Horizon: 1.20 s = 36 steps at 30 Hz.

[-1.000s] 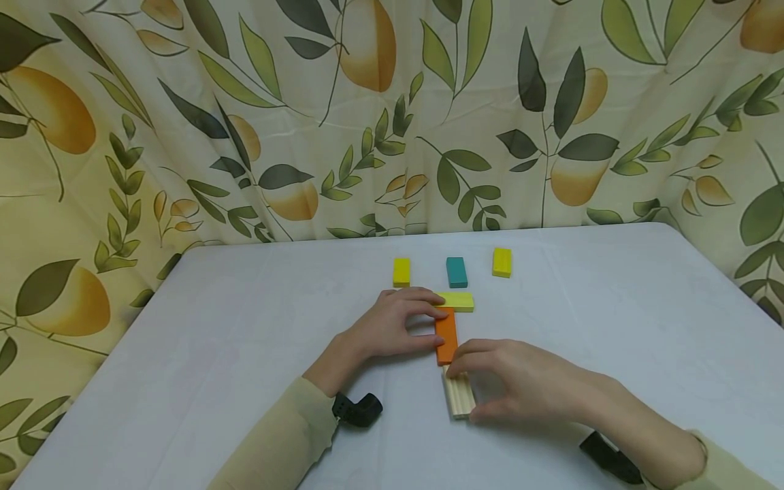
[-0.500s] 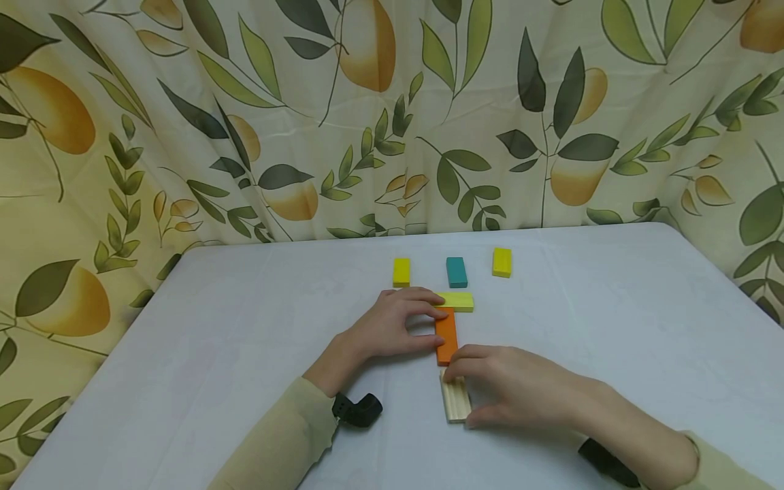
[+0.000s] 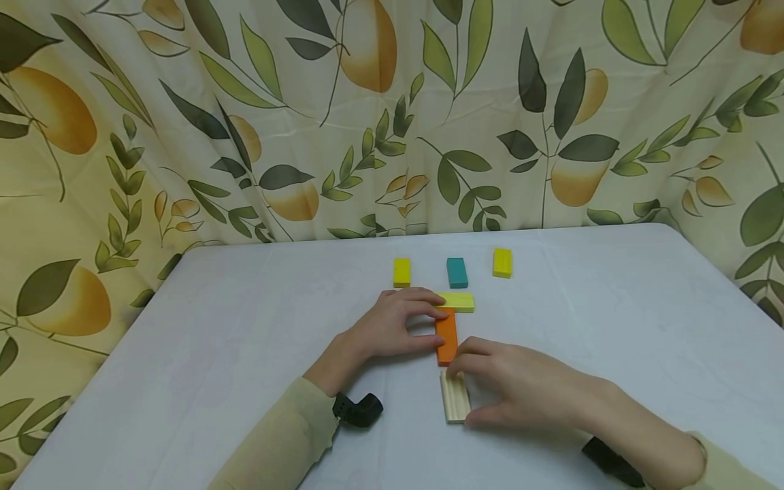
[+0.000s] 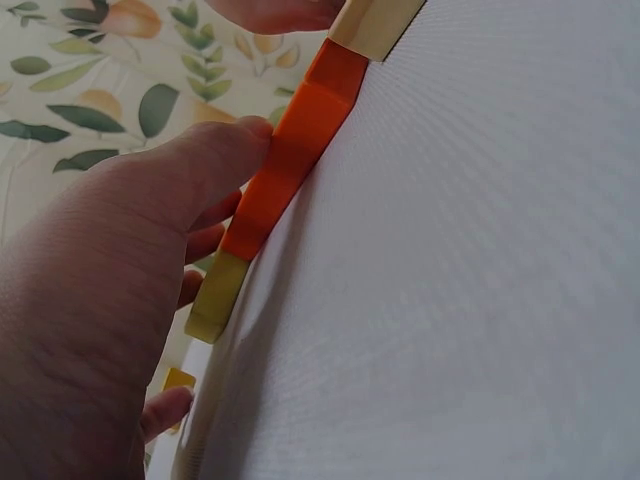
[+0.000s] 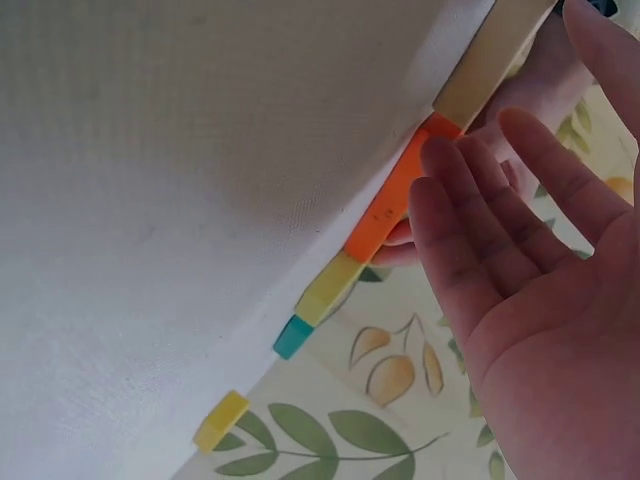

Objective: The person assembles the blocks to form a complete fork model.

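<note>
As we looked down at the white table (image 3: 637, 320), we saw the left hand (image 3: 392, 327) with its fingers loosely bent rather than clasped, the thumb tip and one fingertip resting on the orange block (image 3: 448, 333) and another fingertip lying over the left end of the yellow-green block (image 3: 461, 301). We saw the right hand (image 3: 523, 378) pinching the pale wooden block (image 3: 455, 400) lengthwise, finger at its far end and thumb at its near right corner. Nearer to us than the orange block, the pale wooden block lay roughly in line with it, and we could not tell whether their ends quite touched. At the orange block's far end, the yellow-green block lay crosswise.

Farther off we found three more blocks in a loose row: a bright yellow block (image 3: 401, 271) to the left, a teal block (image 3: 456, 271) in the middle and a second yellow block (image 3: 502, 261) to the right. Closer to us, beige sleeves (image 3: 284, 435) covered the forearms, and behind the table hung a curtain (image 3: 478, 109) printed with fruit and leaves.
</note>
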Motion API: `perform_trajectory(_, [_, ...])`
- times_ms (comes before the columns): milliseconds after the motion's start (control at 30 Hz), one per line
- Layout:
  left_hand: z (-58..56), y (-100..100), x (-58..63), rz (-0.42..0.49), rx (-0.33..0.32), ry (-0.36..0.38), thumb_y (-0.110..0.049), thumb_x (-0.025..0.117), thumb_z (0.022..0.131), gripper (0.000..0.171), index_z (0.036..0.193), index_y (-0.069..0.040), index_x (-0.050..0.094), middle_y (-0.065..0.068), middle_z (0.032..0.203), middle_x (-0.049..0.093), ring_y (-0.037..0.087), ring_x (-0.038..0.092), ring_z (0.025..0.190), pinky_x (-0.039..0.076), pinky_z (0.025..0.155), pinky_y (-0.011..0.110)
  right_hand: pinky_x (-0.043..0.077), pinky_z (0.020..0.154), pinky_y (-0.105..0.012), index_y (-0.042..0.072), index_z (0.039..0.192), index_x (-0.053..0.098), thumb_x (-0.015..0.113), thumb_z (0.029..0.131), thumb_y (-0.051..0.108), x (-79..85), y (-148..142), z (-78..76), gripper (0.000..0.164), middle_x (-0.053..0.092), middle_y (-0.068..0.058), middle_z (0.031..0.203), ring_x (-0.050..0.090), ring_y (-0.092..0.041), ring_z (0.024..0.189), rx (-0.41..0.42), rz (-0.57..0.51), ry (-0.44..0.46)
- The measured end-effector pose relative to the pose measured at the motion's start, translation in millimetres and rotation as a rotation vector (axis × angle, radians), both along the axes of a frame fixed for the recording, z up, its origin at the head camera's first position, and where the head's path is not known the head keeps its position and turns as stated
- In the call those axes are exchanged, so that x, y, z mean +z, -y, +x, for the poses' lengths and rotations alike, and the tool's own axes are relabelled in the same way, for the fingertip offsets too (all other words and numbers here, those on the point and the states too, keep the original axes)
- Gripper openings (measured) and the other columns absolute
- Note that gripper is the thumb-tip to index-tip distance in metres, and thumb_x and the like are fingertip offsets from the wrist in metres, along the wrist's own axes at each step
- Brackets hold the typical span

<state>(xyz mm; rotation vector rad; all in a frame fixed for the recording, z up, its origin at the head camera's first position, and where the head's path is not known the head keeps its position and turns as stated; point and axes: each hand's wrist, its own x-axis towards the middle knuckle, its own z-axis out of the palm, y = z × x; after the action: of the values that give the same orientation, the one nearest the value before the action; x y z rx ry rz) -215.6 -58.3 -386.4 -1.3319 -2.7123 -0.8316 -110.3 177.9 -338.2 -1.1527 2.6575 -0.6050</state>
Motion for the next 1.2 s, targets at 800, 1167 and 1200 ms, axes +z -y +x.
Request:
perform_trajectory(800, [1.0, 0.0, 0.7, 0.000, 0.011, 0.014, -0.043, 0.075, 0.090, 0.038, 0.122, -0.023, 0.075, -0.012, 0.135, 0.060, 0.005, 0.046, 0.131, 0.033, 0.102, 0.038, 0.052, 0.091, -0.035, 0.027, 0.119, 0.067, 0.081, 0.085, 0.042, -3.1, -1.3, -1.1, 0.040, 0.054, 0.017, 0.119, 0.058, -0.007, 0.102, 0.012, -0.003, -0.010])
perform_trajectory(1167, [0.7, -0.1, -0.4, 0.002, 0.007, 0.012, -0.043, 0.074, 0.090, 0.038, 0.122, -0.022, 0.075, -0.012, 0.135, 0.060, 0.005, 0.046, 0.131, 0.033, 0.102, 0.039, 0.052, 0.091, -0.035, 0.027, 0.119, 0.067, 0.082, 0.085, 0.041, -4.1, -1.7, -1.4, 0.039, 0.054, 0.017, 0.119, 0.058, -0.007, 0.103, 0.012, -0.003, -0.024])
perform_trajectory(1200, [0.5, -0.2, -0.5, 0.002, 0.006, 0.011, -0.043, 0.074, 0.090, 0.038, 0.122, -0.022, 0.075, -0.012, 0.135, 0.060, 0.005, 0.046, 0.131, 0.033, 0.102, 0.039, 0.052, 0.091, -0.035, 0.027, 0.119, 0.067, 0.082, 0.085, 0.041, -4.2, -1.6, -1.4, 0.040, 0.054, 0.017, 0.119, 0.058, -0.007, 0.103, 0.010, -0.003, -0.025])
